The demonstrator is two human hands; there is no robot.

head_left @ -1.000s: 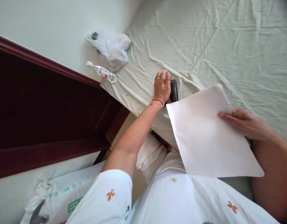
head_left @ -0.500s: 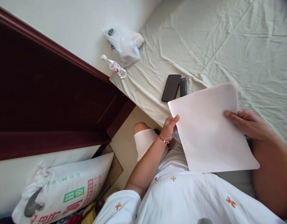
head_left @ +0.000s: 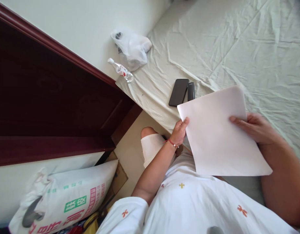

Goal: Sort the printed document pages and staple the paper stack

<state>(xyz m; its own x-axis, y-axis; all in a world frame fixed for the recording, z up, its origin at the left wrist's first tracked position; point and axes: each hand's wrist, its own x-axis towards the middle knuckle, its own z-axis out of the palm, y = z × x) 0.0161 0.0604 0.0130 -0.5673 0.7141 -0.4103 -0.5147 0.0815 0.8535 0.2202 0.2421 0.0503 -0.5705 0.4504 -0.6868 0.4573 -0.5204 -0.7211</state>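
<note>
A blank white sheet of paper (head_left: 217,136) is held up in front of my body, above my lap and the bed's edge. My left hand (head_left: 179,131) grips its left edge, thumb on top and fingers underneath. On the right side, my right hand (head_left: 254,127) holds the sheet with its thumb lying on the face; the other fingers are mostly hidden behind. Just beyond the paper's top edge, a black phone (head_left: 179,92) lies on the bed, with a narrow black object (head_left: 191,91) beside it.
The bed has a wrinkled pale sheet (head_left: 213,48). By the wall lie a clear plastic bottle (head_left: 121,70) and a white plastic bag (head_left: 131,48). A dark red wooden panel (head_left: 49,97) stands at left, above a white printed sack (head_left: 74,195) and a cardboard box (head_left: 120,178).
The paper has shifted slightly, its top right corner moving a little to the left. My right thumb has moved slightly left with it. Both hands keep their hold.
</note>
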